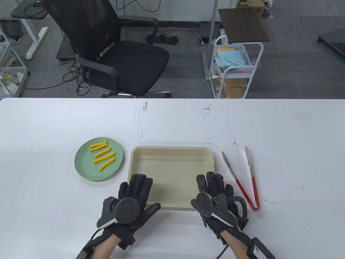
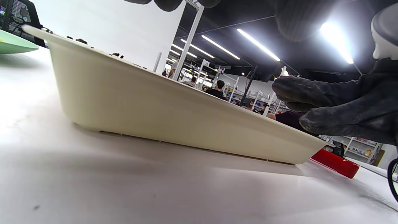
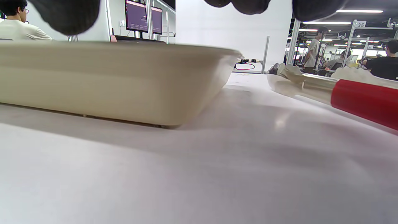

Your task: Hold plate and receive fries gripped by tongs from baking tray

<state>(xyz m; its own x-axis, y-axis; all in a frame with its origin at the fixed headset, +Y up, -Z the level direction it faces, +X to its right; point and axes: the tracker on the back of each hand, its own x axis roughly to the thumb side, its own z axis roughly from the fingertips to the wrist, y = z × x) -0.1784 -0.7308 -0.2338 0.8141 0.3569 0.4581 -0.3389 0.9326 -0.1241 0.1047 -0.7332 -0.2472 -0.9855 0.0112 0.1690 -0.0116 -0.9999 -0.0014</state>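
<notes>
A green plate [image 1: 80, 164] with several yellow crinkle fries [image 1: 103, 154] lies left of a cream baking tray [image 1: 172, 151], which has nothing in it. Red-handled metal tongs [image 1: 244, 178] lie on the table right of the tray. My left hand [image 1: 134, 195] lies flat, fingers spread, over the tray's near left corner and holds nothing. My right hand [image 1: 218, 197] lies flat over the tray's near right corner, just left of the tongs, and holds nothing. The left wrist view shows the tray's outer wall [image 2: 155, 105], the plate's edge [image 2: 12, 45] and my right hand [image 2: 342, 109]. The right wrist view shows the tray [image 3: 108, 81] and the tongs [image 3: 357, 98].
A black office chair [image 1: 113, 51] and a white cart [image 1: 234, 67] stand beyond the table's far edge. The white table [image 1: 54, 215] shows scuff marks behind and to the right of the tray.
</notes>
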